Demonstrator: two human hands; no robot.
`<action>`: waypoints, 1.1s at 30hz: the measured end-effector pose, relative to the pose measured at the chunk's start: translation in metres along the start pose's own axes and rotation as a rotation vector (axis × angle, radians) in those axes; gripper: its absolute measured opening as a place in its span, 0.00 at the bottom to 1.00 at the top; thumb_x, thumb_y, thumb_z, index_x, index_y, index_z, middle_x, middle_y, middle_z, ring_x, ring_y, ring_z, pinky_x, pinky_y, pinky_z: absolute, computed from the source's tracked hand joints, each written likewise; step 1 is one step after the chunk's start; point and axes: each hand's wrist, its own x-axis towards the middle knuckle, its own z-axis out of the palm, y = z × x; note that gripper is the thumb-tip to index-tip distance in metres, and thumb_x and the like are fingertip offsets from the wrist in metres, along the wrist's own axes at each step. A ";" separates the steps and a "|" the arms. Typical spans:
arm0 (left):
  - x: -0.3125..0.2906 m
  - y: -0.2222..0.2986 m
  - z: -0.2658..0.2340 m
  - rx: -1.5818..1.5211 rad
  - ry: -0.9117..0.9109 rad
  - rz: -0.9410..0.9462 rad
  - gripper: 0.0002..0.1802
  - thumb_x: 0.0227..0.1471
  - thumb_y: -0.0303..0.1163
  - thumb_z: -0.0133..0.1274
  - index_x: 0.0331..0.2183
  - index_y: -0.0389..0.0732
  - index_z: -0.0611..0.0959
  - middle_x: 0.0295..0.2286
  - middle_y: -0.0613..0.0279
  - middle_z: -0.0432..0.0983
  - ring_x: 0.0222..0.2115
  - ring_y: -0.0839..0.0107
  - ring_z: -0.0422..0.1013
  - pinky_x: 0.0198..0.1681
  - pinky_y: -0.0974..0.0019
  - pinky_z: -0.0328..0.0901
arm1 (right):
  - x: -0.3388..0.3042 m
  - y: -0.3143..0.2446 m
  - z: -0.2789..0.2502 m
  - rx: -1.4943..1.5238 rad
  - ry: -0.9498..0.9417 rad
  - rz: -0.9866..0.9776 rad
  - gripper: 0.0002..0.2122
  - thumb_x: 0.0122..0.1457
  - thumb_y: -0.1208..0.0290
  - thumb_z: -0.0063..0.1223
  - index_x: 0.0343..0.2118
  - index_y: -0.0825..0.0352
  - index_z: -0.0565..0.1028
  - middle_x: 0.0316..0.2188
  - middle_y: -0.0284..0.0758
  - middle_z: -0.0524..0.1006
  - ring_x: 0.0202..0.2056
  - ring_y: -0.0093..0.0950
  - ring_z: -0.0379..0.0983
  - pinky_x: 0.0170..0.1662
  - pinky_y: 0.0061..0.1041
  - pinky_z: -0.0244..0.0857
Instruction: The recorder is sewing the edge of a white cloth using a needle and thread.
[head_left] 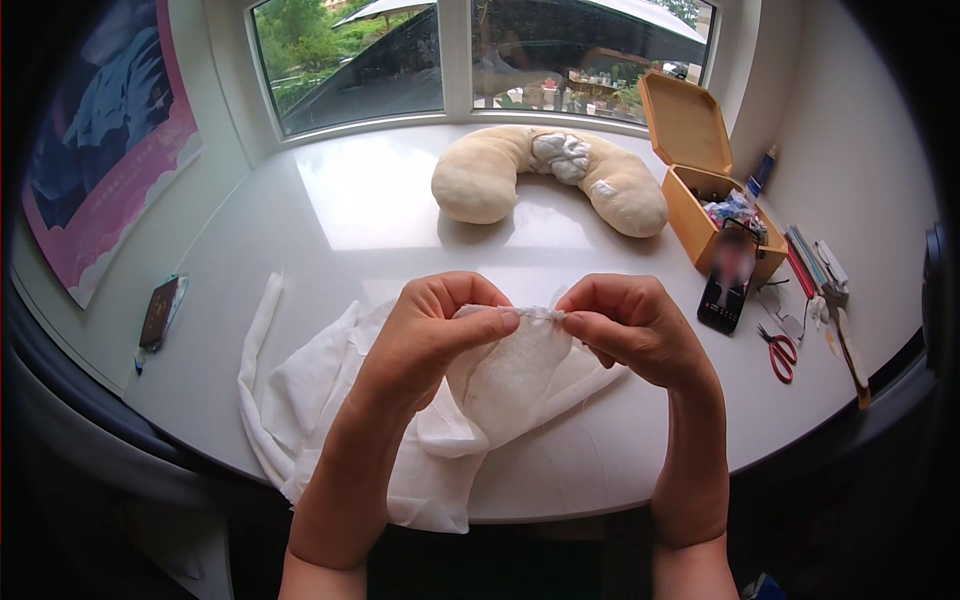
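Between my hands a white, thin fabric (505,375) is raised, its upper edge bunched into small gathers. My left hand (440,318) pinches one end of that edge between thumb and forefinger. A short way to the right, my right hand (635,325) pinches the edge's other end in the same way. The rest of the cloth hangs down and spreads over the table to the left, with a long narrow strip along its left side. Whether a needle or thread sits in my fingertips is too small to tell.
A cream U-shaped pillow (480,185) with white patches lies at the back of the white table (270,215). At right are an open wooden box (690,215), a phone (720,300) leaning on it, red-handled scissors (781,357) and several pens. A dark small case (158,315) lies far left.
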 end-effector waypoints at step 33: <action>-0.001 0.000 -0.001 -0.173 -0.108 -0.082 0.09 0.45 0.30 0.59 0.28 0.34 0.81 0.23 0.61 0.77 0.24 0.78 0.72 0.31 0.76 0.67 | 0.000 0.004 -0.001 0.067 -0.043 -0.023 0.07 0.58 0.71 0.50 0.33 0.70 0.74 0.20 0.26 0.71 0.19 0.12 0.62 0.22 0.11 0.58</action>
